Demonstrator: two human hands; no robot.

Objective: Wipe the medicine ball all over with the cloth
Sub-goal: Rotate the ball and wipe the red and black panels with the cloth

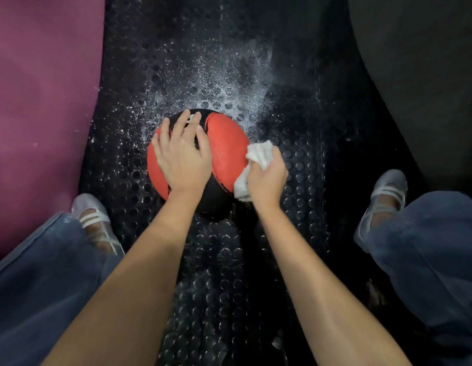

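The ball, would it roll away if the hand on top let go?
Probably a little: the medicine ball is round, on a flat studded mat. The left hand lies flat on top, likely steadying it. The studs may slow it.

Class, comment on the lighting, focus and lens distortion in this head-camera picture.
Head view: light falls brightest on the red and black rubber medicine ball and white powder; corners fade dark; the wide lens bows the purple mat; the forearms nearest the camera look soft.
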